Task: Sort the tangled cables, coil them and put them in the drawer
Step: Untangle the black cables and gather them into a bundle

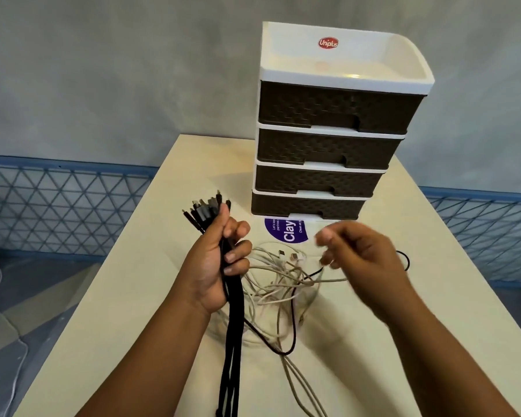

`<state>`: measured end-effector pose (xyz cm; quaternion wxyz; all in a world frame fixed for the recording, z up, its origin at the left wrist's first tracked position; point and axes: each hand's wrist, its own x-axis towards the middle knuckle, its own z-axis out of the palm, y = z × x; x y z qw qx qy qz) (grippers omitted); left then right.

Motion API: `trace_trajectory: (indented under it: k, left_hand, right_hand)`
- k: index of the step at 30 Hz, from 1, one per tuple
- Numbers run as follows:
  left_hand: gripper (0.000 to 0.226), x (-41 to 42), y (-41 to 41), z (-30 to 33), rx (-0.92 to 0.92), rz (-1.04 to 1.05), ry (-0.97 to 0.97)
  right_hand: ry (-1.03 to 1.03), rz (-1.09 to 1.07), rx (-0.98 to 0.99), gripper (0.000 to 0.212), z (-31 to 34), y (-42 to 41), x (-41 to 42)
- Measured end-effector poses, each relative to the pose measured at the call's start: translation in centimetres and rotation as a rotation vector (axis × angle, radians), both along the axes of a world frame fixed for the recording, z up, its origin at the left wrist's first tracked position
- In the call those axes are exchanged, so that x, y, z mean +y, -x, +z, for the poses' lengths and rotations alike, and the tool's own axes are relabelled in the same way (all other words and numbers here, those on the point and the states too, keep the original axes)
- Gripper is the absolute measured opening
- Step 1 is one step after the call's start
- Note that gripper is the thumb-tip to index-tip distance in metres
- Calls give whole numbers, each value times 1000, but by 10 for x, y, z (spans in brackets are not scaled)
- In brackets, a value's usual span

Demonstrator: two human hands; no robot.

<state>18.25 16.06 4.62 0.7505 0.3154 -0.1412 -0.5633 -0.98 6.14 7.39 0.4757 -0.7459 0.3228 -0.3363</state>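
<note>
1. Head view, progress: I judge the sorting about half done. My left hand [220, 260] grips a bunch of black cables [231, 320], its fingers curled round them, with the plugs fanned out above my fist and the lengths hanging down toward me. Nothing looks coiled yet.

2. Head view, what is left: the pale cables [278, 284] lie in a loose tangle on the surface [133, 296], on the near side of the drawer unit [328, 152]. One thin black cable [286, 350] is threaded through them. All four drawers look shut, so coiling and stowing are, as I judge it, yet to come.

3. Head view, my hands and the cables: the black bunch is inside my left hand, to the near left of the drawer unit. My right hand [361, 260] hovers just above the tangle, in front of the unit's lowest drawer, fingers loosely bent. It is blurred, and I cannot tell whether its fingertips pinch a strand or hold nothing. The tangle lies between and slightly below both hands.

4. Head view, other: a purple sticker [286, 234] sits on the surface at the foot of the drawer unit.
</note>
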Motion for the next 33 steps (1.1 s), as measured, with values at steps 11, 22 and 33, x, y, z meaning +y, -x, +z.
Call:
trace_trajectory:
  k: [11, 22, 33]
  left_hand:
    - [38, 10, -11, 0, 120, 68, 20]
    - [41, 21, -25, 1, 143, -24, 97]
    - [41, 31, -28, 2, 175, -259, 267]
  right_hand:
    - [163, -363, 1074, 43, -117, 53, -114]
    - [146, -630, 666, 13, -128, 67, -116]
    - [102, -652, -154, 21, 21, 69, -70]
